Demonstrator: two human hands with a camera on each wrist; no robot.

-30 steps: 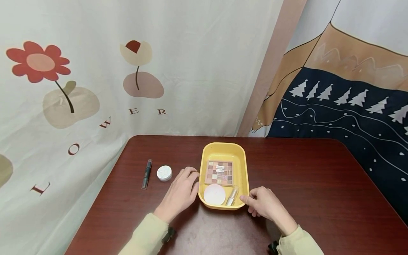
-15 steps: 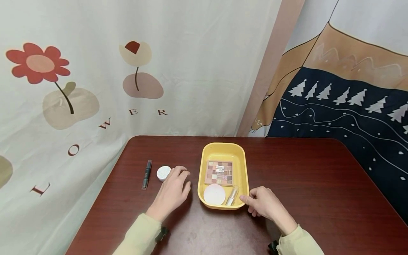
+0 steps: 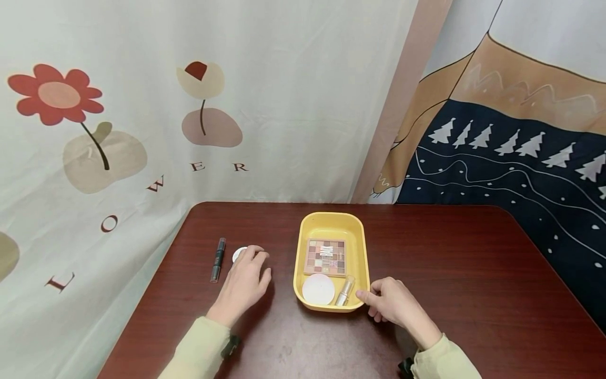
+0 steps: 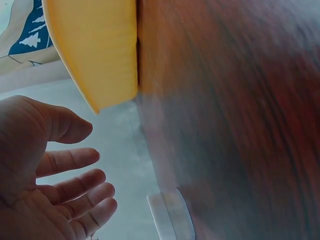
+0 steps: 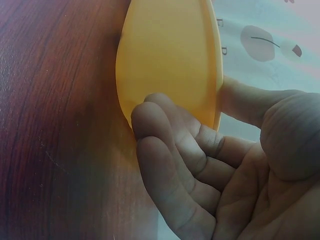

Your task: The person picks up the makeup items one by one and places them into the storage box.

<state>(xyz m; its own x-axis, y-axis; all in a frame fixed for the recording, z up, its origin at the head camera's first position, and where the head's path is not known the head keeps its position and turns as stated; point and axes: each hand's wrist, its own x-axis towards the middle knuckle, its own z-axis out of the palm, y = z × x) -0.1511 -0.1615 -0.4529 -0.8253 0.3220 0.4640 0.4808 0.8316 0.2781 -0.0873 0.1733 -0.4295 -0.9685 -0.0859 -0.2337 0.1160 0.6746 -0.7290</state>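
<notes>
My left hand (image 3: pixel 243 284) hovers over a small white round jar (image 3: pixel 238 253), covering most of it in the head view. In the left wrist view the fingers are loosely bent with nothing between them, and the jar (image 4: pixel 170 215) stands beyond the fingertips. With thumb over the rim and fingers against the outer wall, my right hand (image 3: pixel 395 302) holds the near right corner of a yellow plastic tray (image 3: pixel 331 223). An eyeshadow palette (image 3: pixel 325 258), a pale round compact (image 3: pixel 319 289) and a lipstick tube (image 3: pixel 345 291) lie inside the tray.
A dark two-ended makeup pen (image 3: pixel 218 260) lies left of the jar on the brown wooden table (image 3: pixel 450 252). Behind the table hang a white flower-print curtain (image 3: pixel 293 95) and a dark tree-print cloth (image 3: pixel 502 163).
My left hand has moved left, away from the tray's left side, to over the white jar, which it now partly covers. The right hand has stayed at the tray's corner.
</notes>
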